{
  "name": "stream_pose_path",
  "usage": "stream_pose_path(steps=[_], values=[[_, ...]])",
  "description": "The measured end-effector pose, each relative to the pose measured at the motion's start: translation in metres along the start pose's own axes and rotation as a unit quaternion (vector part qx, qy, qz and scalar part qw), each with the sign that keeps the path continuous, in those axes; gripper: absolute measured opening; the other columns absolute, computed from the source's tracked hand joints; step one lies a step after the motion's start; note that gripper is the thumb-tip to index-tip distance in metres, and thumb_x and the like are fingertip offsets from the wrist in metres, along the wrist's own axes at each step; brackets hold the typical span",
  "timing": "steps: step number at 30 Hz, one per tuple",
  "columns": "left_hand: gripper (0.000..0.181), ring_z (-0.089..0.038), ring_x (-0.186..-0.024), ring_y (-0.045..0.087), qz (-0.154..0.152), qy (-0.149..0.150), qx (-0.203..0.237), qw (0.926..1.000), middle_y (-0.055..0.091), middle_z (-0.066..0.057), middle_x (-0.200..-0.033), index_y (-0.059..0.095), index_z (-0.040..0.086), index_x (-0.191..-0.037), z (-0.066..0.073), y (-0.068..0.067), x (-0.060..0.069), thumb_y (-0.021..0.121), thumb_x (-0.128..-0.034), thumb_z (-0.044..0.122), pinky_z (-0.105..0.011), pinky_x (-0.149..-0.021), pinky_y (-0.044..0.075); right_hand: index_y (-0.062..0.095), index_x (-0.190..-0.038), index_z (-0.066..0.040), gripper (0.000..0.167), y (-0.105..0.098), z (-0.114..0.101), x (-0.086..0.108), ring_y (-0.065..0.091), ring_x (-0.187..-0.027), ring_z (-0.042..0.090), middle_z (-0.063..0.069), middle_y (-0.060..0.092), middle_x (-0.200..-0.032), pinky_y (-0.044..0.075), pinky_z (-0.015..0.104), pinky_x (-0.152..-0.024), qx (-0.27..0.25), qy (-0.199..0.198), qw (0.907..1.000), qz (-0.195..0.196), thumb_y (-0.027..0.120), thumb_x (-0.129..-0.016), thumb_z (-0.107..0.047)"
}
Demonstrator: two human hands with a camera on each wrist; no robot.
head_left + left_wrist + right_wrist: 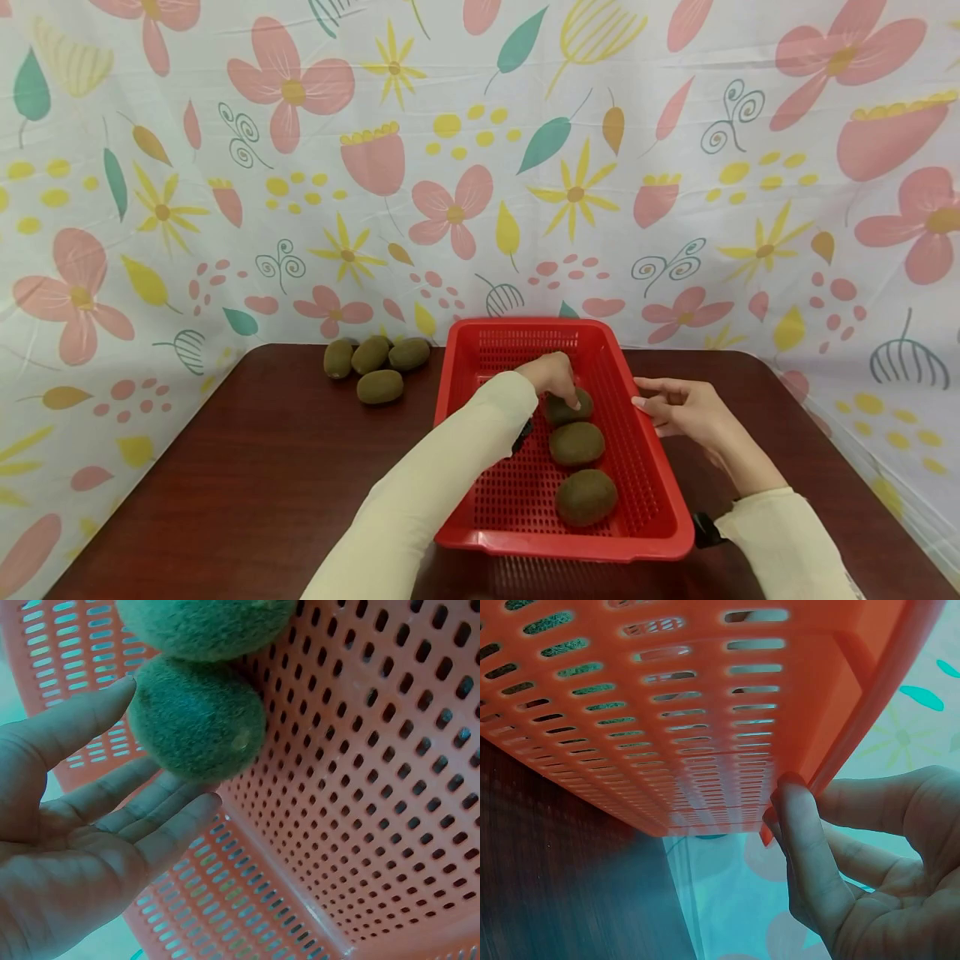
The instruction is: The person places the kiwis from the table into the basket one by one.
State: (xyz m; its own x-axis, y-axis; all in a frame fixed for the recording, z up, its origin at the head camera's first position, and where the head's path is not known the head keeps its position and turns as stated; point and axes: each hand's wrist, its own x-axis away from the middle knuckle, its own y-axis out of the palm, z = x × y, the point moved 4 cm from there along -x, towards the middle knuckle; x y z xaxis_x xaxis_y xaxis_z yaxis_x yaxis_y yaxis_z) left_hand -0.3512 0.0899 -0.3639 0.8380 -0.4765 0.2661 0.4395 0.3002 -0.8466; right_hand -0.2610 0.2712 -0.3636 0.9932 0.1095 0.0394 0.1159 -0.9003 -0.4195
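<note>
"What's biggest in here?"

"The floral curtain [480, 179], behind one dark wood-grain table [285, 492]. On that sits one red perforated basket [570, 546]."

"And the person?"

"Two arms in cream sleeves [442, 475]. The left hand [551, 375] is inside the basket, the right hand [692, 412] outside it, along its right side."

"From the head camera I can't read that right grip well."

"The right-wrist camera settles it: thumb and finger nearly together, pinching the basket's edge."

"And the left? Its own knuckles get in the way from above."

"Left-wrist view, then: thumb on one side, fingers on the other, spread about as wide as the held kiwifruit [196, 724]. How firmly, I can't tell."

"Count the fruit."

"Seven I can see from above. Three in a row on the basket's floor, the held one farthest away, and four kiwifruit [379, 387] grouped on the table left of the basket. The left-wrist view has just two; the right-wrist one, only green patches through the openings."
</note>
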Motion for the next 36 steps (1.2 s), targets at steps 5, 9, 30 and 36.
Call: stream_pose_path(steps=[5,9,30,36], values=[[0.020,-0.014,-0.083,0.060,0.016,0.022,0.021,0.9994,0.067,-0.003,-0.093,0.071,0.004,-0.094,0.000,-0.014,0.006,0.077,-0.0824,0.019,-0.026,-0.070,0.051,0.041,-0.141,0.009,0.064,0.000,-0.001,0.000,0.069,-0.075,0.019,0.008,0.070,-0.089,0.058,0.036,-0.069,0.001,0.003,1.0000,-0.002,0.066,-0.093,-0.024],[0.037,-0.018,-0.099,0.061,0.025,0.044,0.033,0.9982,0.066,-0.008,-0.111,0.068,0.000,-0.114,-0.001,-0.028,0.012,0.077,-0.0830,0.017,-0.028,-0.078,0.052,0.041,-0.141,0.009,0.063,0.000,0.000,0.000,0.069,-0.075,0.019,0.009,0.070,-0.090,0.058,0.035,-0.068,0.004,0.005,1.0000,-0.002,0.066,-0.093,-0.024],[0.046,-0.031,-0.117,0.056,0.158,0.059,0.080,0.9824,0.059,-0.022,-0.126,0.056,-0.005,-0.130,-0.075,-0.133,0.087,0.068,-0.0889,0.011,-0.039,-0.098,0.046,0.041,-0.141,0.009,0.064,0.000,0.001,-0.001,0.069,-0.077,0.019,0.009,0.070,-0.091,0.058,0.037,-0.069,0.000,0.002,1.0000,-0.005,0.067,-0.092,-0.023],[0.043,-0.036,-0.113,0.057,0.209,0.044,0.025,0.9767,0.060,-0.025,-0.122,0.057,-0.009,-0.126,-0.124,-0.143,0.108,0.064,-0.0866,0.008,-0.043,-0.095,0.047,0.041,-0.141,0.009,0.063,-0.001,0.001,-0.001,0.069,-0.077,0.019,0.009,0.070,-0.092,0.058,0.037,-0.069,-0.002,0.001,1.0000,-0.005,0.066,-0.093,-0.023]])
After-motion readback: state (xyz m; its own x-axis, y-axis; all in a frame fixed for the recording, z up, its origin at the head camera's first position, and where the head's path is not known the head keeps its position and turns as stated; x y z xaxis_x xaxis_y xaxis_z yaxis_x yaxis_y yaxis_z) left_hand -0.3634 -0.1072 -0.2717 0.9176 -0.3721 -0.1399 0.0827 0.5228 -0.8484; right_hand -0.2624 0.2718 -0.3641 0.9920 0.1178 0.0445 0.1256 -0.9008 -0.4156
